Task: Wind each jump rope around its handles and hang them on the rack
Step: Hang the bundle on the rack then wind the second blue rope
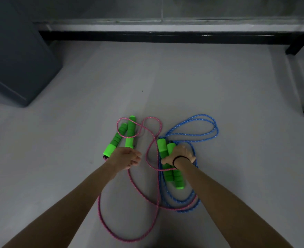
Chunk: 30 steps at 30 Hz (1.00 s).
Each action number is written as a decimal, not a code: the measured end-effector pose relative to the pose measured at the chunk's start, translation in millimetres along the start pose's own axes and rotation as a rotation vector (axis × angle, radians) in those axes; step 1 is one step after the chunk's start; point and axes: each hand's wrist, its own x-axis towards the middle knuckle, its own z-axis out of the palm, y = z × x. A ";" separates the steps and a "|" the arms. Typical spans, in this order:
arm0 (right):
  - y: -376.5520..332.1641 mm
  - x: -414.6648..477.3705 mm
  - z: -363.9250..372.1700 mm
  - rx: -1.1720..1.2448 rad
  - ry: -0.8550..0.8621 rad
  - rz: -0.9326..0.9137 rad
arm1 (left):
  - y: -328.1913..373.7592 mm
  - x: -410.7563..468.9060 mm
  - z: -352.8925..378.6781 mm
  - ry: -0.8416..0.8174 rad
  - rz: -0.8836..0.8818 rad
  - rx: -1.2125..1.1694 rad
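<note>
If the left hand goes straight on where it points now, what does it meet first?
The left hand would probably meet the pink rope strand beside its fingers first, though height is unclear.

Left rope partly across right rope on the floor; cabinet behind at left.

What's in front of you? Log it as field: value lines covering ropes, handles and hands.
pink rope: unwound, loose on floor, crosses blue rope
blue rope: unwound, loose loops on floor
pink rope's handles: side by side on floor, near left hand
blue rope's handles: held together in right hand
left hand: fingers curled; grip unclear
right hand: grips both handles
hung: none yet
</note>
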 end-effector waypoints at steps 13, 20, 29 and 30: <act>-16.2 -18.2 -67.6 1.163 0.096 -0.463 | 34.8 -17.2 4.9 -0.158 0.253 -0.250; -43.5 -73.3 -164.8 1.195 0.348 -0.746 | 118.0 -46.8 10.7 -0.022 0.578 -0.260; -60.0 -203.3 -317.8 0.949 0.437 -0.581 | 286.6 -171.4 -26.4 -0.208 0.666 -0.214; -63.0 -222.7 -342.6 0.970 0.434 -0.567 | 307.3 -192.0 -31.6 -0.216 0.675 -0.217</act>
